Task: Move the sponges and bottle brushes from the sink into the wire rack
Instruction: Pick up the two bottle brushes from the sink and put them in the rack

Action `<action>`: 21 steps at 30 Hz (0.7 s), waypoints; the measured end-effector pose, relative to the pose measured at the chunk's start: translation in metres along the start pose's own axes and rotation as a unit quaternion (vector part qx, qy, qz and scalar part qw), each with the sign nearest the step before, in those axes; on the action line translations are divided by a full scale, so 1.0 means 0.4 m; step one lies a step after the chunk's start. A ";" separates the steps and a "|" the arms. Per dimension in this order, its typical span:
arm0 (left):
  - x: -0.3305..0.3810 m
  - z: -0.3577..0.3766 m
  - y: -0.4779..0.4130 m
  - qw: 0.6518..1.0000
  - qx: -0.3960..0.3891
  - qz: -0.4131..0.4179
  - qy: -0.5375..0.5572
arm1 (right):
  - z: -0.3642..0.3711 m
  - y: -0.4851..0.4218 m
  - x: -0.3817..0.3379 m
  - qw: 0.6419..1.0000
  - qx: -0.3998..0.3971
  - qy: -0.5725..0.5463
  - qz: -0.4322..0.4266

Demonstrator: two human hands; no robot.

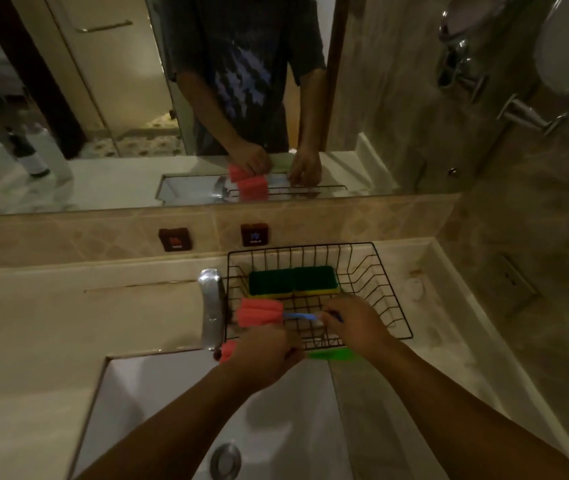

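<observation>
**Inspector:** At the near edge of the wire rack (394, 292), both hands were engaged. The right hand (354, 320) was closed on the blue handle of the first bottle brush (260, 312), whose pink foam head lay over the rack's left rim, just beside the tap (211, 306).

**Assessor:** And the left hand (264, 355)?

**Inspector:** Closed around a second bottle brush (335, 354); its pink head showed at the left of the fist and its green handle ran to the right along the rack's front rim. That brush sat between the sink (158, 403) and the rack, not yet inside.

**Assessor:** Other items?

**Inspector:** Two green-topped sponges (293, 280) already lay side by side at the back of the rack. What showed of the sink basin was bare apart from its drain; the arms hid part of it.

**Assessor:** How should the step have been done?

**Inspector:** My judgement: lower the blue-handled brush flat onto the rack floor in front of the sponges, drawing the foam head inward so that it cleared the rim and the tap. Release only once the handle rested across several wires, since a thin handle could slip through the gaps. Then lift the green-handled brush over the front rim and lay it parallel beside the first, not on top, so that neither rolled onto the desk (449, 341).
</observation>
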State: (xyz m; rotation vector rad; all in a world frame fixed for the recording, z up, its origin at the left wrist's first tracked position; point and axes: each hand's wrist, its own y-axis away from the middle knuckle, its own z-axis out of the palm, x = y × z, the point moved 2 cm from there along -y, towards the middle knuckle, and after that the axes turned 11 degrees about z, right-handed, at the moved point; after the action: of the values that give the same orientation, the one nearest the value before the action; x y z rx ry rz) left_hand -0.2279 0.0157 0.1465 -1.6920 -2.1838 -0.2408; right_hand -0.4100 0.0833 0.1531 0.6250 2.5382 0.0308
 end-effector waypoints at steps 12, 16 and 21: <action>-0.092 0.096 -0.195 0.999 -0.030 -0.039 0.020 | 0.042 -0.246 0.112 0.996 -0.085 0.004 -0.022; -0.126 0.117 -0.205 0.998 -0.044 -0.043 0.021 | 0.084 -0.272 0.122 0.993 -0.108 0.044 -0.032; -0.147 0.165 -0.217 0.997 -0.060 -0.047 0.027 | 0.138 -0.273 0.133 0.992 -0.114 0.054 -0.011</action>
State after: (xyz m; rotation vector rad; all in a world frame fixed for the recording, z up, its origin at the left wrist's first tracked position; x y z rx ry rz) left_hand -0.3104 -0.0371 0.0707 -1.6273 -2.2515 -0.4461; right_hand -0.4698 0.0036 0.0643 0.5173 2.5936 0.3505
